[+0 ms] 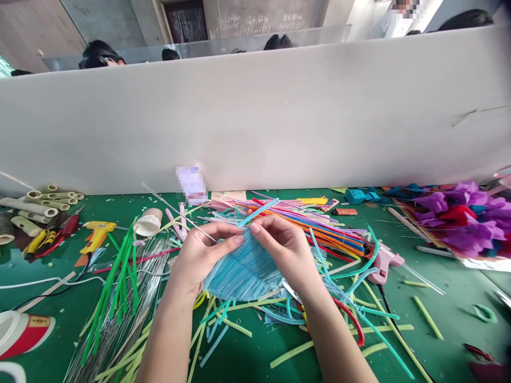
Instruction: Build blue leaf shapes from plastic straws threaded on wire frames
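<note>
one blue fan-shaped piece (244, 276) is held over the surface (239, 359), top edge pinched by left hand (202, 251) and right hand (288, 249). body judged largely formed; blue stems (260, 211) (protruding above the fingers) appear not yet worked in, though fingers hide the join.

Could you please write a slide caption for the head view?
Left hand and right hand hold a blue piece above a green table strewn with colourful pipe cleaners.
</note>
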### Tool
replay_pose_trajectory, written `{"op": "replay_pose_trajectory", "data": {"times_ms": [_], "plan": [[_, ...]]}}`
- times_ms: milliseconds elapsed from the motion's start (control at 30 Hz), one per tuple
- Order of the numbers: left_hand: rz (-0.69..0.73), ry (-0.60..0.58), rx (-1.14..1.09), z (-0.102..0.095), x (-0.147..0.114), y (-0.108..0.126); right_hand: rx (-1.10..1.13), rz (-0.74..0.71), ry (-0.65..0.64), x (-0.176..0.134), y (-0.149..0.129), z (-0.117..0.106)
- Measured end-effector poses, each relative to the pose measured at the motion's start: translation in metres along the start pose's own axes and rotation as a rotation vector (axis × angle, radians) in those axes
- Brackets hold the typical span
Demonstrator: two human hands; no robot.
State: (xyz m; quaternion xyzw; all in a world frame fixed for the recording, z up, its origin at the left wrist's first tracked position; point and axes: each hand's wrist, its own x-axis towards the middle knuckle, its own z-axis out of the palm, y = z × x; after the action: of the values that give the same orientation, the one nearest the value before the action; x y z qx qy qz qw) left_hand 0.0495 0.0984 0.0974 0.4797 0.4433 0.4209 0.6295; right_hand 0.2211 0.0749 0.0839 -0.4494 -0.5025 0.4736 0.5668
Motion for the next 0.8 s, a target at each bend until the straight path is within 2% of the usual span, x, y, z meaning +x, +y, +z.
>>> {"op": "replay_pose_trajectory", "data": {"times_ms": [200,533,800], "plan": [[-0.013,-0.005,0.032,0.0044,0.0002,-0.001,-0.043,-0.01,-0.015,-0.0002,0.0008,0.0029],[0.077,0.003,0.218,0.0026,0.0007,-0.006,-0.079,-0.023,-0.057,-0.0012,0.0027,0.0023],[0.122,0.025,0.199,0.0036,0.0024,-0.009,-0.095,-0.027,-0.068,-0.001,-0.0016,-0.0041]]}}
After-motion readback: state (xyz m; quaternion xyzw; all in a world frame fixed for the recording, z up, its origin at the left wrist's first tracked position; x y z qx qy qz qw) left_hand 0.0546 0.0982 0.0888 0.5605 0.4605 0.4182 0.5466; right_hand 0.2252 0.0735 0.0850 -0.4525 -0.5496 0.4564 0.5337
